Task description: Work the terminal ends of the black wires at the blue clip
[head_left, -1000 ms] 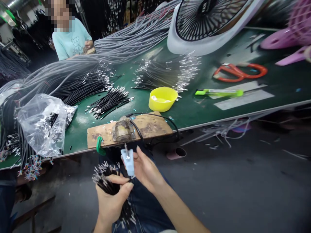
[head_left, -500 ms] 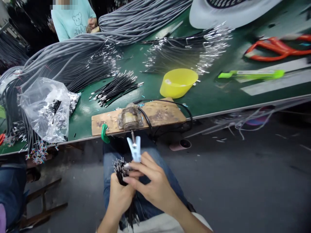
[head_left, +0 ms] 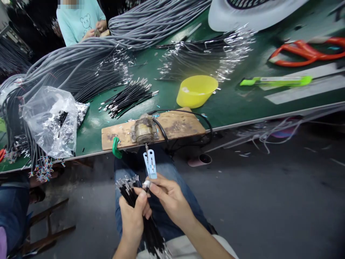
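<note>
My left hand [head_left: 134,212] is closed round a bundle of thin black wires [head_left: 155,233] with bare silvery ends, held over my lap. Its thumb presses near the top of the bundle. My right hand [head_left: 172,199] pinches at the end of one black wire beside that thumb; a small white piece shows at the fingertips, too small to name. Just above the fingers, a light blue clothespin [head_left: 150,164] hangs on the shaft of a small motor [head_left: 144,130]. The motor is fixed to a wooden board [head_left: 178,124] at the table edge.
A green clamp [head_left: 116,148] grips the board. On the green table [head_left: 231,108] lie a yellow cup [head_left: 198,91], black wires [head_left: 129,97], a plastic bag [head_left: 51,122], grey cables [head_left: 81,52], orange-handled scissors [head_left: 304,52] and a green cutter [head_left: 277,81]. A co-worker [head_left: 81,25] sits opposite.
My left thumb has come up over the bundle, whose top has fanned out to the left. My right fingers have drawn together in a pinch. The clothespin has turned about the shaft.
</note>
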Motion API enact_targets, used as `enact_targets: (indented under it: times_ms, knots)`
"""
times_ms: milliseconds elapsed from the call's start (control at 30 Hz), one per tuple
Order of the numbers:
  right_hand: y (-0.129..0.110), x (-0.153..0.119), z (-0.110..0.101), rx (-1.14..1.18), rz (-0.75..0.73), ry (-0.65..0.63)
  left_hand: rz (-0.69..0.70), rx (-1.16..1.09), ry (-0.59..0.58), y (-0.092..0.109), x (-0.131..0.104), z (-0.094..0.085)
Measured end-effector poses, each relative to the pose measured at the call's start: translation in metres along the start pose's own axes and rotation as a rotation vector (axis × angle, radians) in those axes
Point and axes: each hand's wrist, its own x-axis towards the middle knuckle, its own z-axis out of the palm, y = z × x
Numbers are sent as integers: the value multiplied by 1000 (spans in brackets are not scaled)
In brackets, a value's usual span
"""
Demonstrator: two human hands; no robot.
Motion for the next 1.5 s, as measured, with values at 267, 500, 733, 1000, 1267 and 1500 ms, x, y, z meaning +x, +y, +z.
enact_targets:
  times_ms: [267,500,733,1000,1267,1500]
  knots:
    - [-5,6,-15,97,75,-122,-77,-3,-51,4,4,-2]
    - [-12,9,-9,191,219,-59,-5,41,-25,3,-2,2]
    - [-4,-2,6,-71,-131,178,134,126,191,3,-5,8]
    - [-7,8,-5,-332,-512,93,-29,57,28,13,6,-4]
    - [-27,17,-15,-357,-366,160,46,120,96,37,18,-12]
    - [-30,18,-12,-553,-533,36,-92,65,56,35,18,-10]
